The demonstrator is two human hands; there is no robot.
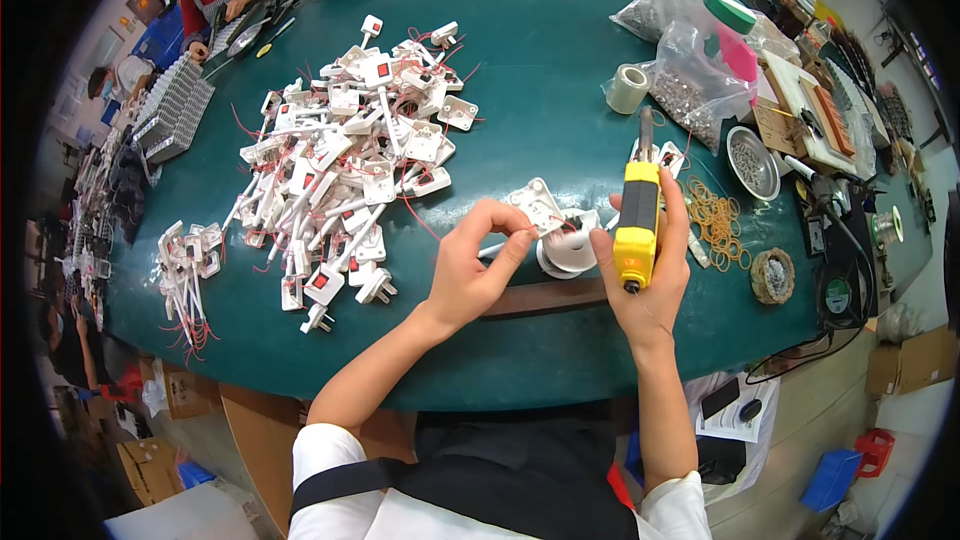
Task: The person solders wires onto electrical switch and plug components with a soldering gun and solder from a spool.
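Observation:
My left hand [470,265] pinches thumb and forefinger together at the lower edge of a white plastic plug housing [537,204]. Thin red wire is near the fingertips; whether they grip it too, I cannot tell. Beside the housing, a round white piece like a spool or stand [568,256] sits between my hands. My right hand [648,305] is wrapped around a yellow-and-black hand tool [638,225], its metal nose pointing away from me. Another white part with red wire [672,158] lies partly hidden behind the tool.
A large heap of white switch-and-plug housings [340,170] covers the left-centre table, with a smaller bunch [187,265] farther left. On the right are rubber bands [715,225], a metal bowl [752,162], a tape roll [627,88] and bagged parts [690,90]. Two co-workers sit at the far corners.

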